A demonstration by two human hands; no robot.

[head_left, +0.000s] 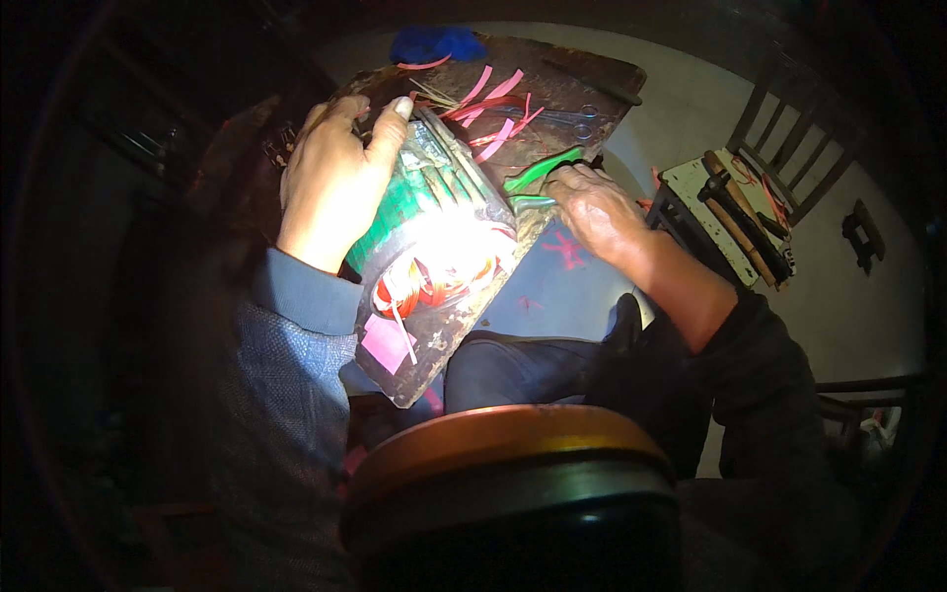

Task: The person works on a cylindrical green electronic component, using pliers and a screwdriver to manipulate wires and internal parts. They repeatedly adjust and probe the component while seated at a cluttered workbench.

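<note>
A green, ribbed motor stator lies on its side on a worn wooden board, with red and copper wire coils bulging from its near end. Glare washes out part of its right side. My left hand clasps the far left of the housing, thumb on top and the other fingers curled over the far edge, partly hidden. To the right of the stator, my right hand is closed over a pair of green-handled pliers. Their two spread handles point left, and my fingers cover the head.
Pink strips and dark scissors lie beyond the stator. A blue bundle is at the far edge. Pink paper sits at the board's near corner. On the right, a chair carries a hammer. A round, orange-rimmed object fills the near foreground.
</note>
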